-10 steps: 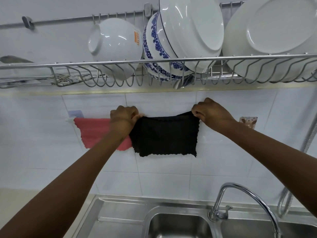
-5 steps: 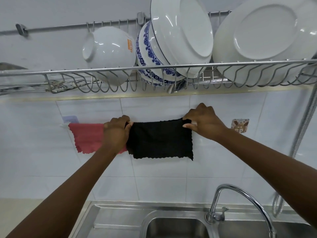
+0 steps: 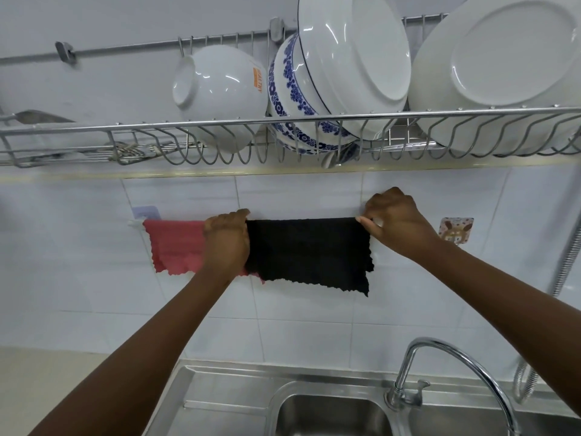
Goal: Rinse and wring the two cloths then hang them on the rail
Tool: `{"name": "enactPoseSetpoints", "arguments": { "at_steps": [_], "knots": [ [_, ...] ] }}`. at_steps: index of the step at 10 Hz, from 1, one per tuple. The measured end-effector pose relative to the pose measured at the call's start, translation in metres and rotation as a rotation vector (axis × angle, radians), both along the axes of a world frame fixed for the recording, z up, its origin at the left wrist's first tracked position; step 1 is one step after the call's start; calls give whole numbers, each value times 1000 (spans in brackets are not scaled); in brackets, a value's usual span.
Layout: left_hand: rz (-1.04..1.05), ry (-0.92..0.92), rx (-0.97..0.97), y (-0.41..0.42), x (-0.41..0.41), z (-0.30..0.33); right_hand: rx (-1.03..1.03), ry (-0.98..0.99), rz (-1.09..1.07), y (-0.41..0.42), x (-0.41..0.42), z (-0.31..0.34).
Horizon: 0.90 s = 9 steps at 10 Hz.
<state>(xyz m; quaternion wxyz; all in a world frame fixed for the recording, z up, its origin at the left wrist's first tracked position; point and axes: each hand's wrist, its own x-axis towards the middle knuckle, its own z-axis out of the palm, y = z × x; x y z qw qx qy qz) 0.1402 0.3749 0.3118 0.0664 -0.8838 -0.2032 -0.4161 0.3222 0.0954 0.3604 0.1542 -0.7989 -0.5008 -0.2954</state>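
A black cloth (image 3: 309, 251) hangs spread over the white rail (image 3: 135, 222) on the tiled wall. My left hand (image 3: 228, 239) grips its top left corner and my right hand (image 3: 394, 218) pinches its top right corner. A pink cloth (image 3: 177, 247) hangs on the same rail just to the left, partly behind my left hand and overlapped at its right edge by the black cloth. The rail itself is mostly hidden by the two cloths.
A wire dish rack (image 3: 283, 121) with white bowls, a blue-patterned bowl and plates hangs just above the hands. Below are the steel sink (image 3: 330, 413) and a curved tap (image 3: 452, 369). A flexible hose (image 3: 562, 278) runs down the right side. A sticker hook (image 3: 455, 231) sits right of the cloth.
The black cloth has been pulled wider and flatter along the rail, my right hand shifting right. The view has dropped slightly relative to the rack.
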Motion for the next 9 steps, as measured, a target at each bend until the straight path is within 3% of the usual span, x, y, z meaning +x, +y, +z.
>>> {"name": "enactPoseSetpoints", "arguments": {
  "at_steps": [1, 3, 5, 9],
  "knots": [
    [-111, 6, -58, -2, -5, -4, 18, 11, -13, -5, -5, -3],
    [-43, 104, -44, -5, -16, -27, -33, -42, -156, -8, -17, -11],
    [-33, 138, -26, -9, -28, -37, -103, -63, -135, -13, -26, -20],
    [-4, 235, -109, -28, -39, -27, -254, 37, -225, -19, -46, -10]
  ]
}}
